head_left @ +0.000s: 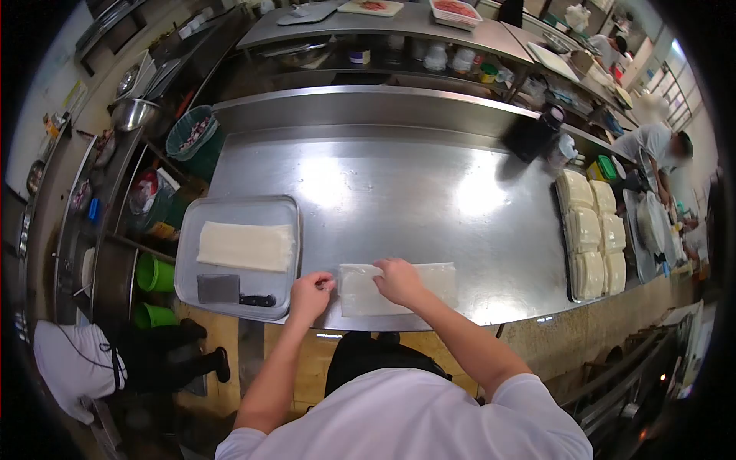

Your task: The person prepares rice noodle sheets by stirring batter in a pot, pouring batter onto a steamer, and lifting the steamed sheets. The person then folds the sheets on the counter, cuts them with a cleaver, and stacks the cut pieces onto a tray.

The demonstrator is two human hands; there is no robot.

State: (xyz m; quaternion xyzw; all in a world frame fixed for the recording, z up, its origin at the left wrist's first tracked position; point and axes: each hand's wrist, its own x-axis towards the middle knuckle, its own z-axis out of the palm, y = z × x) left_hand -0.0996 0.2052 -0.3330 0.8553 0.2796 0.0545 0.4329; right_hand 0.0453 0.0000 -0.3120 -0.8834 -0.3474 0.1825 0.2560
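A pale, flat rectangular sheet that looks wrapped in clear plastic (356, 295) lies on the steel table near its front edge. My right hand (399, 282) rests on its upper middle, fingers apart. Just past the sheet's left end, my left hand (310, 295) is closed with the fingertips pinched together; whatever is in them is too small to make out. To the left of that hand sits a grey tray (184, 261). It carries a stack of cream-coloured sheets (245, 245) and a scraper with a wide metal blade (218, 289) and black handle (257, 300).
On the table's right end, a dark tray holds several plastic-wrapped pale packs (586, 230). A black container (534, 136) stands at the back right. A lined bin (192, 134) is beyond the left edge. Co-workers are at right (648, 146) and lower left (77, 368).
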